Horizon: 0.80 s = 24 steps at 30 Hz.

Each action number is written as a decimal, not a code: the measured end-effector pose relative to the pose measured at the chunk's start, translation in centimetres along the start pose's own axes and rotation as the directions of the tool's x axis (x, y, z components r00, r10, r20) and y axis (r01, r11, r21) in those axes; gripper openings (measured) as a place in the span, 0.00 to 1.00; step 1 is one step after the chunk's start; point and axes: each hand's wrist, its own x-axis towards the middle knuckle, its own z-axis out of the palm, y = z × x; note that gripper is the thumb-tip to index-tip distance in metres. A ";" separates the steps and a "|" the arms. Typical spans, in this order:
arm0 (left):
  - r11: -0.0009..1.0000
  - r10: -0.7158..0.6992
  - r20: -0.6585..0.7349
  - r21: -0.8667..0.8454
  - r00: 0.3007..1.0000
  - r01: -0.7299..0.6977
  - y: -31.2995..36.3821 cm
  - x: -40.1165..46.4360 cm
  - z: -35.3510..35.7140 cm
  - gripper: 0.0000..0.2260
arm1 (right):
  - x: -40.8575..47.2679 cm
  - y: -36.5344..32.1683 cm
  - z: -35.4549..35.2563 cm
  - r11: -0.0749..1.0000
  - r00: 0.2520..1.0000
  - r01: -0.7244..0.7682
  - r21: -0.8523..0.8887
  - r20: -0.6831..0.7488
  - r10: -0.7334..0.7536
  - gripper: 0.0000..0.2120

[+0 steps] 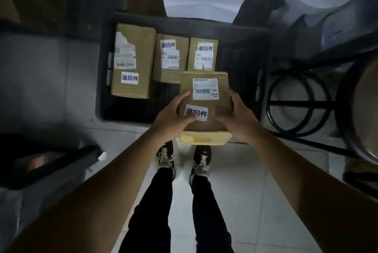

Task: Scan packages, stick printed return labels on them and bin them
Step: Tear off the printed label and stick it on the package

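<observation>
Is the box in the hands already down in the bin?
Not yet: both hands, left hand and right hand, grip the box over the bin.

Two bare forearms reach forward from the bottom corners, with no sleeves, watch, rings or gloves visible anywhere along them. The left hand [173, 116] and the right hand [238, 116] are bare too, with short nails as far as the dim light shows. Below and between the hands, two legs in slim black trousers [208, 207] run down to the lower edge. The trousers end at the ankle above a pair of dark low sneakers [201, 163] with pale, off-white laces and lighter soles; the left shoe [166, 159] sits just beneath the left hand
</observation>
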 end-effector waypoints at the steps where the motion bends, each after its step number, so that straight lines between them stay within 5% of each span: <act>1: 1.000 -0.010 0.008 -0.003 1.000 0.010 -0.5 1.8 -0.1 0.33 | 1.9 0.5 0.2 1.000 1.000 -0.007 0.000 0.009 0.007 0.37; 7: 0.996 -0.073 0.032 -0.042 0.997 0.075 -1.5 10.1 0.0 0.31 | 10.2 3.0 0.8 0.998 0.999 -0.047 0.040 0.014 0.047 0.35; 16: 0.990 0.055 0.057 0.128 0.997 -0.062 -4.8 12.5 0.7 0.36 | 10.7 5.0 2.8 0.995 0.999 0.023 -0.095 -0.028 -0.026 0.38; 24: 0.873 0.116 -0.010 0.479 0.993 -0.097 -8.9 14.0 1.9 0.41 | 12.9 8.3 6.5 0.976 0.997 0.075 -0.207 0.048 -0.066 0.49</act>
